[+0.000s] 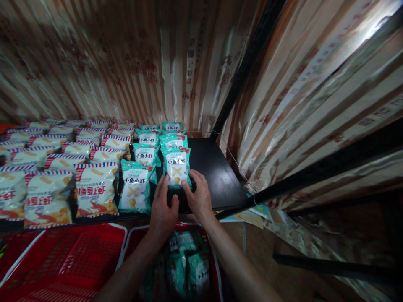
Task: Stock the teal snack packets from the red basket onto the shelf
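We have a green snack bag (176,166) near the front edge of the shelf (220,176). Our left hand (163,213) touches it, thumb and fingers apart; we can't tell if our right hand (200,197) grips. Leaning forward, it could tip into the red basket (135,237).

Left: rows of pale snack bags with red-and-blue striped edges (96,191), upright, front ones showing red lettering. Near left: red basket (85,251), slotted, white rim. Far side: pleated brownish sheeting (126,63), red print, continues down right side. Black post (242,71) slants up in front of it; black bar (330,155) runs off right. Thin wire (234,158) between them. Flat papers (248,218) low, right of center, above brownish floor (261,247). Another dark bar (330,266) lower right.
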`<action>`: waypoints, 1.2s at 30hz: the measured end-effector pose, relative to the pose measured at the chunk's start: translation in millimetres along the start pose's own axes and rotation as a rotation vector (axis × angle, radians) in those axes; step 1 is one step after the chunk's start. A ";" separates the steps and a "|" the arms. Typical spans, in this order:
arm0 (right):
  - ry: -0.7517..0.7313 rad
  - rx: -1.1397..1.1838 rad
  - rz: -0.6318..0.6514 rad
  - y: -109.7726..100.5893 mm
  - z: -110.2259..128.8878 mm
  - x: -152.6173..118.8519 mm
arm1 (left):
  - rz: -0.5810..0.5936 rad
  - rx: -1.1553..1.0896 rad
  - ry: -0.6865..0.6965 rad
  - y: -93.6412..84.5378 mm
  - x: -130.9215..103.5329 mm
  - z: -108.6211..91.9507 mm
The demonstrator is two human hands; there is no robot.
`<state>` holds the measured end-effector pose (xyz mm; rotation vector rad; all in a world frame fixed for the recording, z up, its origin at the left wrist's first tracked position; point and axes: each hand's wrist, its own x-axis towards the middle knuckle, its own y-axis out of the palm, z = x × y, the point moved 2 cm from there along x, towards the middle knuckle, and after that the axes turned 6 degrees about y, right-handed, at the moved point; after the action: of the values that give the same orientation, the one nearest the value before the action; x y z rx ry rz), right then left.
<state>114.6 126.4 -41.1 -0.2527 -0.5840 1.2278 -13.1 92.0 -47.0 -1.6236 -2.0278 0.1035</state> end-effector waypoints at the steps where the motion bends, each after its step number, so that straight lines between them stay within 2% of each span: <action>1: 0.008 0.014 -0.004 -0.4 -0.7 0.1 | 0.005 -0.005 0.001 0.4 -0.3 -0.9; 12: 0.098 0.082 0.087 -1.4 0.4 4.6 | 0.006 -0.029 0.010 2.5 -4.0 1.1; 20: 0.056 0.002 0.126 -2.9 6.2 4.3 | 0.020 0.029 0.017 2.1 -3.6 -0.6; 27: 0.053 -0.008 0.108 -3.2 2.4 4.9 | 0.018 0.013 0.022 2.0 -2.4 0.2; 36: 0.018 -0.010 0.085 -2.6 4.0 0.9 | 0.014 0.020 0.012 -1.1 -2.5 -8.7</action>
<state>114.7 125.9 -36.3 -0.2990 -0.5686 1.3038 -9.8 87.1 -40.0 -1.6228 -2.0006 0.1189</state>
